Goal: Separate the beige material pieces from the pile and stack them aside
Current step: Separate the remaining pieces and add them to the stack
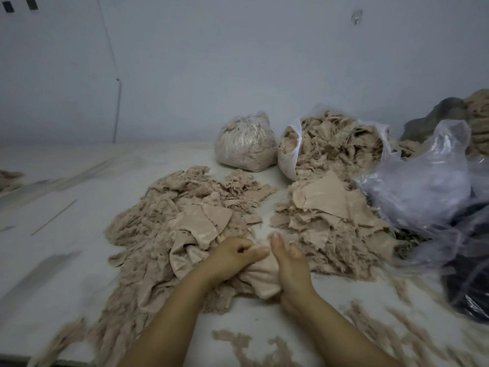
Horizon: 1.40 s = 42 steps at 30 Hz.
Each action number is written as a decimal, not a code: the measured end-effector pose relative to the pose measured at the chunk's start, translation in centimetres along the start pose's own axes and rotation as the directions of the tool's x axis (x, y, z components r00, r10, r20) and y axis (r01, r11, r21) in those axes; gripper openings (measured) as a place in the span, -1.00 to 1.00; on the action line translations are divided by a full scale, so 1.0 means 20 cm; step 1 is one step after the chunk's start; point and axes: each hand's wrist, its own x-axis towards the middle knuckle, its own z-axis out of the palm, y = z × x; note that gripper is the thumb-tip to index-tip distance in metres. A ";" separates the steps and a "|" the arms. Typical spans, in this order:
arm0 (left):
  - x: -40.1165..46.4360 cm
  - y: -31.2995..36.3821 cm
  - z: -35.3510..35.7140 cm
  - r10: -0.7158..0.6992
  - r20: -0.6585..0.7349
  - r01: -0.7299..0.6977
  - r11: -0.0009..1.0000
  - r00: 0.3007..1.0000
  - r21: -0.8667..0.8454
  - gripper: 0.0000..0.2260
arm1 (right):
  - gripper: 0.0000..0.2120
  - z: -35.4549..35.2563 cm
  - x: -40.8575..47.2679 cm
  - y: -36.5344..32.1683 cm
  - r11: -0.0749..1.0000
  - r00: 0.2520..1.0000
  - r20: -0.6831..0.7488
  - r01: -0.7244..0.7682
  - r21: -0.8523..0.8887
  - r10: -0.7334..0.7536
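A big pile of beige scraps (169, 213) covers the left middle of the white table (66, 234). A second heap of flatter beige pieces (325, 215) lies to its right. Between the two, near the front, both hands hold one bunched beige piece (259, 279). My left hand (232, 255) grips its upper left part with curled fingers. My right hand (288, 263) grips its right side, with the thumb pointing up.
At the back stand a tied clear bag of scraps (244, 144) and an open white bag spilling beige pieces (291, 154). Crumpled clear plastic (428, 186) and dark material (465, 274) crowd the right side. Loose shreds (232, 337) litter the front of the table.
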 end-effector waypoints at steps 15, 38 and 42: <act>-0.05 0.02 0.07 -0.018 0.045 0.020 0.999 0.999 -0.038 -0.82 | -0.74 -0.09 0.02 -0.02 0.996 0.995 0.064 0.074 0.047 -0.077; -0.01 -0.10 -0.07 -0.165 -0.399 0.151 0.986 0.902 -0.068 -0.58 | -0.82 -0.18 0.14 -0.20 0.930 0.979 0.030 0.202 -0.307 -0.202; -0.03 -0.10 -0.06 -0.042 -0.276 0.051 0.998 0.960 0.023 -0.69 | -0.68 -0.15 0.19 -0.30 0.851 0.950 0.182 0.308 -0.426 -0.253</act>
